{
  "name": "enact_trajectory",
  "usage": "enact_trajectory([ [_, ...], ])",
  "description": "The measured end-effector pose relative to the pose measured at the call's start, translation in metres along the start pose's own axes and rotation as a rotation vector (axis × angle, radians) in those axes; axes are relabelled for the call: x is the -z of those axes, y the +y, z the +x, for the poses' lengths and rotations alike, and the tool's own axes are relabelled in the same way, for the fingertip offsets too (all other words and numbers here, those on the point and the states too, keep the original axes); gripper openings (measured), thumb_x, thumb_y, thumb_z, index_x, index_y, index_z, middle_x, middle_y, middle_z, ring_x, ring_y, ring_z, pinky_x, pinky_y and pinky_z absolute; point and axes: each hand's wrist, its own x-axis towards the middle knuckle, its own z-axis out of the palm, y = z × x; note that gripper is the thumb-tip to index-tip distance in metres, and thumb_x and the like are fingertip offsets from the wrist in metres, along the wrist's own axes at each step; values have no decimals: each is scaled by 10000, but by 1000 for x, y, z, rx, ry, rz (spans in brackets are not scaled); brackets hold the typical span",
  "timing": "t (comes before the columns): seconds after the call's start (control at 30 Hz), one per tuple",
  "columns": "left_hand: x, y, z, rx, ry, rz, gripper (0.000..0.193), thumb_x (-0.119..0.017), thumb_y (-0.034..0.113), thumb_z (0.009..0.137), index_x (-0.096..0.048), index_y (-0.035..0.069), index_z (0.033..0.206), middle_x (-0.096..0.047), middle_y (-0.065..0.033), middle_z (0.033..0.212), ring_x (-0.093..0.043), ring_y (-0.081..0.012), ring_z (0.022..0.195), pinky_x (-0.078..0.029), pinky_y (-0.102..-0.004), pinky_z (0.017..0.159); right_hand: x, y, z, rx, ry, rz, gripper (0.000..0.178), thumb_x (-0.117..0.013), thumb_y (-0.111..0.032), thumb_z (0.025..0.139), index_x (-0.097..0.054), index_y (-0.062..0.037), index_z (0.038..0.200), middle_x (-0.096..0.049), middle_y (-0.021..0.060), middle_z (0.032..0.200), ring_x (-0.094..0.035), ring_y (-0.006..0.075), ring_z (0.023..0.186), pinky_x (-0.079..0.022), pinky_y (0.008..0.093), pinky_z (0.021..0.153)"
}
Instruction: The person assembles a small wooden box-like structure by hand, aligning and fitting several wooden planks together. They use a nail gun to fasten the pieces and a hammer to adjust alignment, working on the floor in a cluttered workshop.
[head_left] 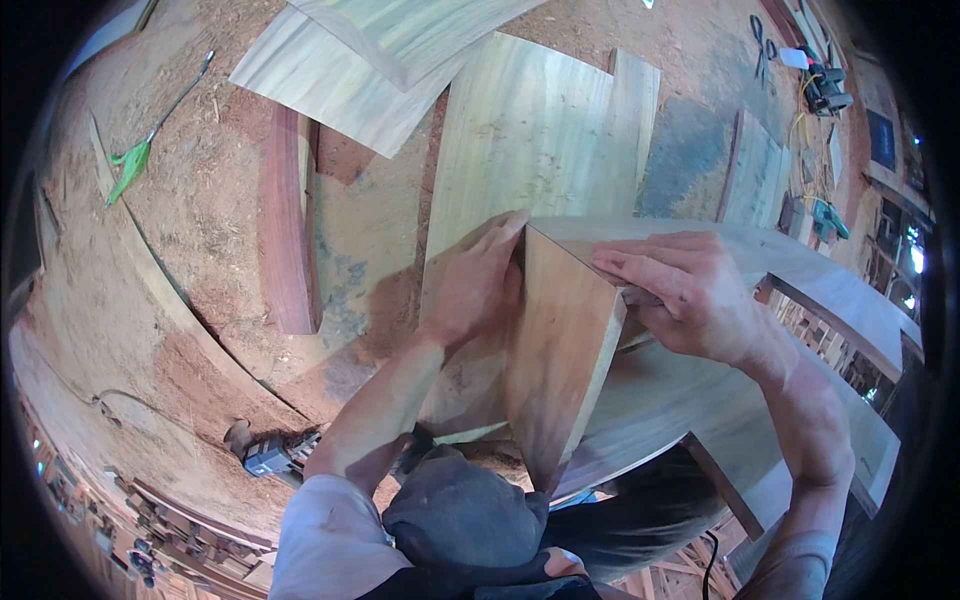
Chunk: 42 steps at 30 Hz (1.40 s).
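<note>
Two hands are steadying the wooden panel [560,340] near me, left hand [470,285] flat on its left face, right hand [690,295] pressing fingers [625,262] along the top edge, gripping nothing; even pressure seems best.

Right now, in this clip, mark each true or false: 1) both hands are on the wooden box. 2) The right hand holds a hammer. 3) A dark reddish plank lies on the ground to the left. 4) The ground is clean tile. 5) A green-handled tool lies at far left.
1) True: the left hand presses the side of the wooden box and the right hand lies on its top edge.
2) False: it holds no tool; it rests flat on the wood.
3) True: the reddish plank lies there.
4) False: the ground is covered in sawdust.
5) True: the green-handled tool lies there.
</note>
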Motion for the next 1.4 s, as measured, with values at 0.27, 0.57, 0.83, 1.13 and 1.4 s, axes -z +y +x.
enact_trajectory([
  [0.27,-1,0,0,84,-62,-54,604,-547,-56,878,-494,55,1470,-652,-247,1313,-631,-435,1211,-519,-493,1024,-5,-5,2,11,76,-60,473,-731,49,629,-732,-15,1097,-769,149,1076,-753,340,884,-608,414,736],
  [0.57,-2,-5,-2,9,-41,-63,565,-533,-50,907,-485,48,1462,-642,-274,1305,-614,-459,1226,-509,-494,1036,-9,-4,0,43,129,-84,423,-767,-25,647,-712,-24,1066,-767,132,1020,-749,324,833,-605,406,701],
  [0.83,-4,-6,-2,55,-58,-56,576,-551,-37,911,-461,44,1474,-633,-284,1312,-609,-471,1223,-503,-502,1032,-14,-7,1,51,188,-111,366,-765,-102,689,-690,-57,1045,-760,96,984,-736,288,787,-590,400,661],
  [1.13,-2,-1,-3,66,-62,27,582,-576,-15,902,-463,37,1471,-626,-271,1333,-604,-471,1233,-496,-507,1037,-11,-3,-3,40,65,-56,518,-725,-22,591,-696,-23,1108,-759,156,1076,-753,317,849,-614,408,711],
  [1.4,-3,-1,-2,23,-48,22,651,-551,-43,854,-439,30,1491,-616,-289,1345,-608,-479,1206,-508,-521,1027,-12,-6,4,26,148,-41,284,-701,-125,736,-652,-72,1011,-704,100,911,-720,300,773,-583,410,653],
])
